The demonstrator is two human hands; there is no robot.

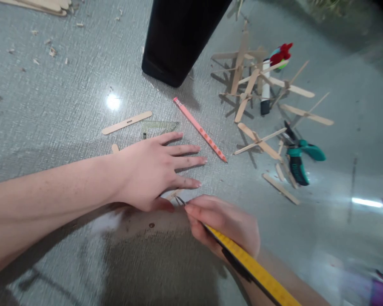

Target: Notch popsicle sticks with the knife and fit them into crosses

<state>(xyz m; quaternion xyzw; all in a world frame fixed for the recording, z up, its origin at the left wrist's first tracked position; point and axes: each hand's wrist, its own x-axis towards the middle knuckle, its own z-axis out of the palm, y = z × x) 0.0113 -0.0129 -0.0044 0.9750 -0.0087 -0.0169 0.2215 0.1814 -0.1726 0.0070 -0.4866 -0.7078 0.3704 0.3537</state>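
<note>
My left hand (161, 168) lies flat with its fingers spread on the grey table. Beneath its thumb side is a wooden stick (174, 194), mostly hidden. My right hand (221, 221) is closed around a yellow craft knife (252, 265), whose thin dark tip meets the visible part of that stick. Just above my left hand are a clear triangular ruler (159, 126), partly covered, and a wooden stick (127, 123) with a small slot in its middle. A pink pencil (200, 130) lies beyond my fingertips.
Crossed wooden stick pieces (250, 91) stand at the upper right, near a white marker (266, 87). Green-handled pliers (298, 159) lie below them beside short stick pieces (281, 189). A black object (181, 38) is at the top centre. Spare sticks (47, 6) and shavings are at the upper left.
</note>
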